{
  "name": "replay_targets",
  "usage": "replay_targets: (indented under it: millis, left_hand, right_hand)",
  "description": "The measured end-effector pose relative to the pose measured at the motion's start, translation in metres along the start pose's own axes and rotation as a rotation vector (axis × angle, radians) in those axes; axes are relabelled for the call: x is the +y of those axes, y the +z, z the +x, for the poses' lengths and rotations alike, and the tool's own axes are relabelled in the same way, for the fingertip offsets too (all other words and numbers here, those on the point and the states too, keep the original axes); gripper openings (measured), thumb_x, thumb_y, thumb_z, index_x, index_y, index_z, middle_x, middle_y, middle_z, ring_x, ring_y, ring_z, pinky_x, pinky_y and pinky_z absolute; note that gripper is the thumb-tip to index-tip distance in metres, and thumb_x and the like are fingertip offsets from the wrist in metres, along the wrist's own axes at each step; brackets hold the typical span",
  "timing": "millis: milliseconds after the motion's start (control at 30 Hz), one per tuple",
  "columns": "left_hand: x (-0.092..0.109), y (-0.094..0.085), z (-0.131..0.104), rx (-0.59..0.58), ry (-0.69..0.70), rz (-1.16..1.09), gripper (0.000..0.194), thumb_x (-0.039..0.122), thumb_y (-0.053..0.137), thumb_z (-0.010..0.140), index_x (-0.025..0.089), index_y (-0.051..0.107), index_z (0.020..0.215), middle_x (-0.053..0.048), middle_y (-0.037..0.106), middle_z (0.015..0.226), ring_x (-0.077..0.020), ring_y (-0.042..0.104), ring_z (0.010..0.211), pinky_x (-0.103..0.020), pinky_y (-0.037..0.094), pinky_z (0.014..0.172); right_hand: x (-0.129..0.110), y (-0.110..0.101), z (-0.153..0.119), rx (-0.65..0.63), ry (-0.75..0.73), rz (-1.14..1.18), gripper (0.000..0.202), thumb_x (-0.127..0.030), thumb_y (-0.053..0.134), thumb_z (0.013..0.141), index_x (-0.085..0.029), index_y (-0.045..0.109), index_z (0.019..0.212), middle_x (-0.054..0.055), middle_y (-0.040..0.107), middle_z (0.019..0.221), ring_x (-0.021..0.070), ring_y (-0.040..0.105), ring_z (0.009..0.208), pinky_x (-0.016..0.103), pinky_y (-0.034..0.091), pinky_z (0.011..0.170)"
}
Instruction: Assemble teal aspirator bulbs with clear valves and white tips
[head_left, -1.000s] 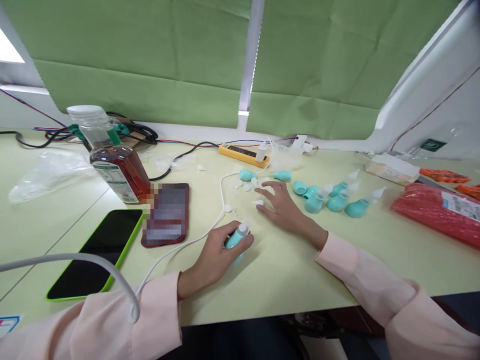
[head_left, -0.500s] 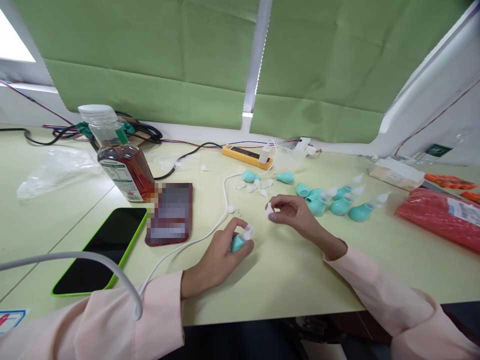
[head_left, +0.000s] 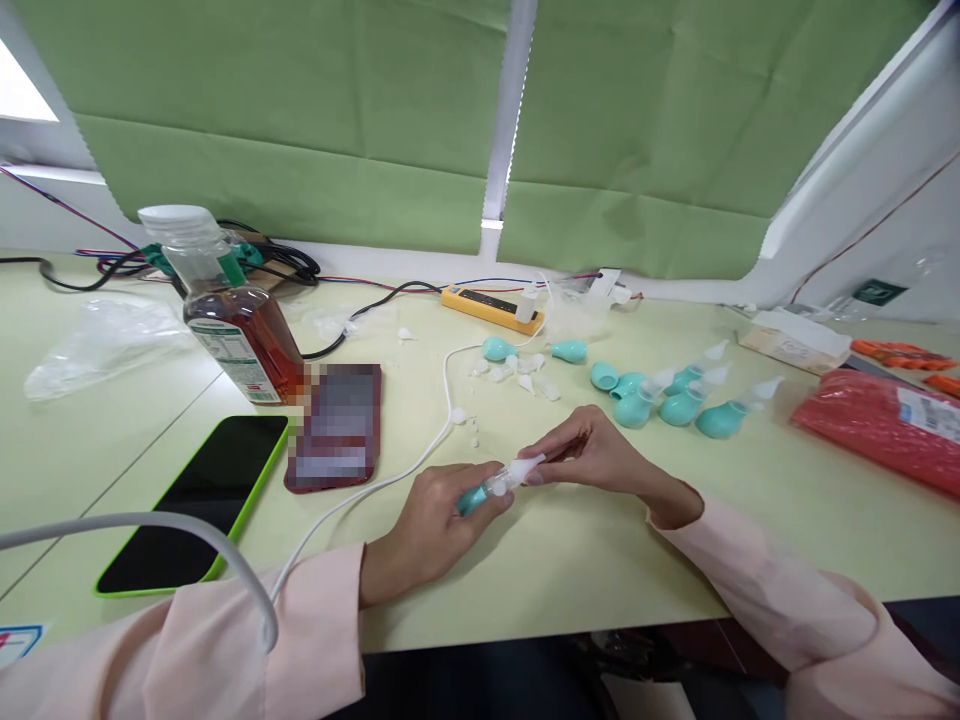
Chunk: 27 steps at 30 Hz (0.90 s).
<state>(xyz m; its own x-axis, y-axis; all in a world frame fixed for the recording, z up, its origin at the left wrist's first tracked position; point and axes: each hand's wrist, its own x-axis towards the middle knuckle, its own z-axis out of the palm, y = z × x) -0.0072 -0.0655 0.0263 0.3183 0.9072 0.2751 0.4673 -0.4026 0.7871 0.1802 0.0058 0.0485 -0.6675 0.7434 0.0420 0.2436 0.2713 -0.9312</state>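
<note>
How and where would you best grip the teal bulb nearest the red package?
Probably around the rounded body of that teal bulb, with the right hand, the nearer one, coming from the near side. The wide body faces the person, while its narrow whitish tip points up and away to the right; other teal bulbs sit to its left.

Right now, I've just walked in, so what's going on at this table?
A person's left hand holds a teal bulb with a clear neck, while the right hand pinches a white tip at that neck. Whether it is fully seated, I can't tell. Off to the right sit teal bulbs with tips on; small loose pieces lie beyond the hands.
</note>
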Motion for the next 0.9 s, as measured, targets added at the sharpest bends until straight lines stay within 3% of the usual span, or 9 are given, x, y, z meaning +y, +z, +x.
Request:
replay_targets:
  millis: [267, 533, 633, 733, 900]
  left_hand:
    - [-0.002, -0.003, -0.001, 0.016, 0.057, 0.089, 0.025, 0.03, 0.039, 0.083, 0.016, 0.06, 0.086, -0.004, 0.059, 0.068, -0.0129, 0.049, 0.06, -0.023, 0.037, 0.056]
    - [-0.001, -0.002, -0.002, 0.066, 0.079, 0.099, 0.025, 0.031, 0.039, 0.083, 0.015, 0.058, 0.084, -0.001, 0.053, 0.063, -0.0111, 0.044, 0.055, -0.021, 0.033, 0.053]
    - [-0.002, -0.001, -0.003, 0.024, 0.091, 0.168, 0.025, 0.029, 0.037, 0.084, 0.014, 0.058, 0.084, -0.002, 0.053, 0.063, -0.0114, 0.045, 0.055, -0.022, 0.034, 0.053]
    - [-0.004, 0.0, -0.004, -0.01, 0.189, 0.31, 0.026, 0.026, 0.035, 0.084, 0.013, 0.057, 0.089, -0.003, 0.052, 0.06, -0.0123, 0.046, 0.054, -0.023, 0.033, 0.051]
    - [-0.008, 0.003, -0.006, 0.031, 0.339, 0.439, 0.027, 0.023, 0.034, 0.084, 0.011, 0.054, 0.098, -0.004, 0.054, 0.06, -0.0127, 0.048, 0.053, -0.023, 0.035, 0.049]
  right_hand:
    - [0.003, 0.009, 0.002, 0.037, 0.115, 0.246, 0.026, -0.017, 0.071, 0.055, -0.017, 0.068, 0.081, 0.003, 0.068, 0.065, 0.0153, 0.064, 0.06, 0.025, 0.054, 0.058]
    - [0.006, 0.017, 0.001, 0.111, 0.125, 0.323, 0.021, -0.021, 0.073, 0.052, -0.014, 0.068, 0.072, 0.004, 0.067, 0.059, 0.0153, 0.063, 0.056, 0.026, 0.053, 0.057]
    - [0.004, 0.014, 0.001, 0.036, 0.12, 0.302, 0.018, -0.019, 0.072, 0.052, -0.014, 0.069, 0.069, 0.004, 0.068, 0.062, 0.0146, 0.063, 0.057, 0.024, 0.052, 0.057]
    - [0.002, 0.007, 0.0, -0.089, 0.137, 0.199, 0.017, -0.02, 0.072, 0.053, -0.013, 0.069, 0.069, 0.005, 0.068, 0.063, 0.0146, 0.063, 0.056, 0.024, 0.051, 0.055]
    - [-0.001, 0.003, -0.001, -0.118, 0.137, 0.123, 0.016, -0.021, 0.073, 0.05, -0.013, 0.068, 0.064, 0.004, 0.067, 0.058, 0.014, 0.061, 0.053, 0.021, 0.048, 0.048]
